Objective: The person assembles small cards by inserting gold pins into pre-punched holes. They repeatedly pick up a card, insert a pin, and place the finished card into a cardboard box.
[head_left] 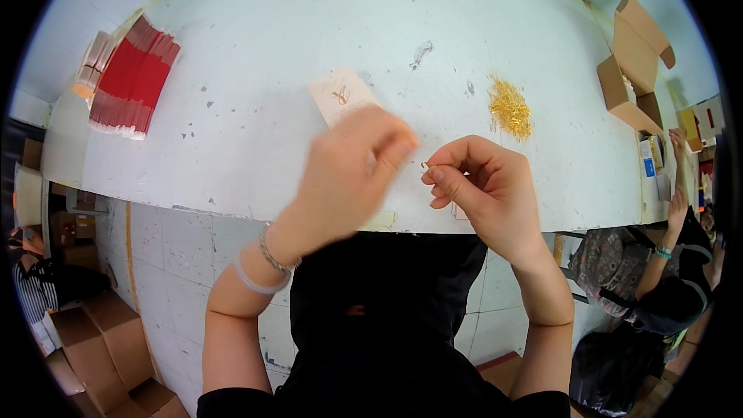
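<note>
My right hand (491,190) is closed in a pinch above the table's near edge. Between its thumb and forefinger a small gold-coloured metal piece (425,164) pokes out, its tip curved. Close by on the left, my left hand (352,166) is blurred by motion, fingers curled and thumb against forefinger; anything in that pinch is hidden. Behind it lies a pale card (340,93) with a gold-brown emblem, its lower part covered by the hand. A loose heap of thin gold-coloured pieces (509,108) rests beyond my right hand.
Red packets or cards (135,73) form a long stack at the far left of the white table (294,23). An open cardboard box (631,70) stands at the right. Beyond it, another person's arm (658,263) reaches to the table. Brown cartons (108,340) sit on the floor, lower left.
</note>
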Motion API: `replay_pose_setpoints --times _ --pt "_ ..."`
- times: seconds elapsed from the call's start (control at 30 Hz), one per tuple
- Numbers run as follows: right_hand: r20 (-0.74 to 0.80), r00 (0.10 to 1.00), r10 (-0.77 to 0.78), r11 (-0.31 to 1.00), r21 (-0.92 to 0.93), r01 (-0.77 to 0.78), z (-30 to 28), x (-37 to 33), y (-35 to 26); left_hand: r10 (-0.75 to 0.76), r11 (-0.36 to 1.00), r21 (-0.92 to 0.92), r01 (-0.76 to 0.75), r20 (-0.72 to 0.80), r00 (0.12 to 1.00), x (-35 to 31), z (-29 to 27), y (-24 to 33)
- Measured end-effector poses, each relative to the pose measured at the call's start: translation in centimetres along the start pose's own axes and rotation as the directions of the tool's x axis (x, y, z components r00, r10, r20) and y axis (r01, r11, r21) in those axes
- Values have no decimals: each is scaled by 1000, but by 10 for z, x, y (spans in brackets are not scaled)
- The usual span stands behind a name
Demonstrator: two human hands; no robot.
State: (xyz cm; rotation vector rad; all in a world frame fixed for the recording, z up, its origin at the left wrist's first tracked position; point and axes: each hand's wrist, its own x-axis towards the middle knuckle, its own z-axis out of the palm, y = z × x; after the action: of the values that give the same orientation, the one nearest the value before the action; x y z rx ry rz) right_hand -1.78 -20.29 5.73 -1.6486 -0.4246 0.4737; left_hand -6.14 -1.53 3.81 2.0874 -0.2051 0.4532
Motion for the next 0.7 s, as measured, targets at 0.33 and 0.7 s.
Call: replay_pose_setpoints --times 0.33,0.7 --pt "-86 989 -119 992 28 122 -3 3 6 -310 879 316 356 -188 932 23 -53 -81" --pt "-272 680 -681 719 -423 551 23 19 -5 -55 998 -46 42 -312 949 6 -6 28"
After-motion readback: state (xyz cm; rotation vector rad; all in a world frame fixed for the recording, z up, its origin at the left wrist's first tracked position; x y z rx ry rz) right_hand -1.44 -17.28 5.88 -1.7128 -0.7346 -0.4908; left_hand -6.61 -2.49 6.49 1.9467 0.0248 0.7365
